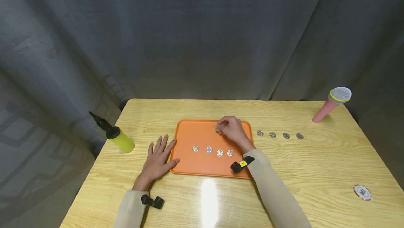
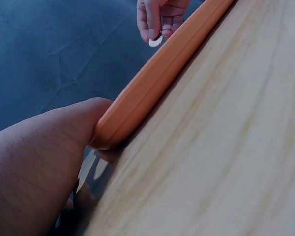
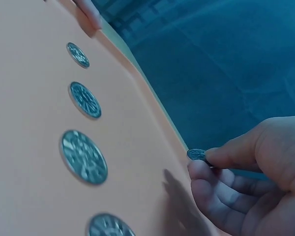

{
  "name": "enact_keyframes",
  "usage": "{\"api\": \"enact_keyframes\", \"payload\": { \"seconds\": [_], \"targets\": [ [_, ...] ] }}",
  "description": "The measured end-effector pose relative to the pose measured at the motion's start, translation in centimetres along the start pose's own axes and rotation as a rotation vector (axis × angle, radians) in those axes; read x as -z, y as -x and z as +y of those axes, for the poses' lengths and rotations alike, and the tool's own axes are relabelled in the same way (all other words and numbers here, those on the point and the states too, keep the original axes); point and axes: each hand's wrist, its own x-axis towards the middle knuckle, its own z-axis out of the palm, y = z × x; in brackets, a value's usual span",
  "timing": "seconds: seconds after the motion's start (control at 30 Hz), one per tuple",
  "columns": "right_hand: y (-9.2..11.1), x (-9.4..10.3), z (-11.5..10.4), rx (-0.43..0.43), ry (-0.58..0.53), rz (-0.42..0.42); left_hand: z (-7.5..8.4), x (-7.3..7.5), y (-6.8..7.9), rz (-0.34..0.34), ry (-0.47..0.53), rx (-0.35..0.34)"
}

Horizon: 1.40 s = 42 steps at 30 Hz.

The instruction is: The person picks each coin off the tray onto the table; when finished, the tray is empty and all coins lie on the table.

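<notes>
My right hand (image 1: pixel 233 129) pinches a silver coin (image 3: pixel 196 154) between thumb and index finger, held above the far part of the orange tray (image 1: pixel 186 163). Below it, a row of several silver coins lies flat on the tray, among them a coin (image 1: pixel 195 148) at the left end and a larger-looking coin (image 3: pixel 83 156) in the right wrist view. My left hand (image 1: pixel 157 159) is spread with straight fingers at the tray's left side. Its thumb touches the tray's rim (image 2: pixel 152 73), while the other fingers lie on the wooden table.
Right of the tray, several more coins lie in a row, one of them a coin (image 1: pixel 286 135). A pink toy microphone (image 1: pixel 328 105) stands at the back right, and a patterned chip (image 1: pixel 362 192) lies nearer. At left is a yellow hand pump (image 1: pixel 122 141) with a black nozzle.
</notes>
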Motion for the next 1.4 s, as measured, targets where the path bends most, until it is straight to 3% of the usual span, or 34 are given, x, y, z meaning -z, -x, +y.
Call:
{"api": "enact_keyframes", "payload": {
  "seconds": [1.1, 1.4],
  "targets": [
    [2.8, 5.9, 3.3, -0.053, -0.028, 0.164, -0.1, -0.1, 0.0, -0.028, 0.003, 0.023],
    [3.6, 7.8, 4.2, -0.061, 0.026, 0.170, -0.1, -0.1, 0.0, -0.024, 0.001, 0.019]
  ]
}}
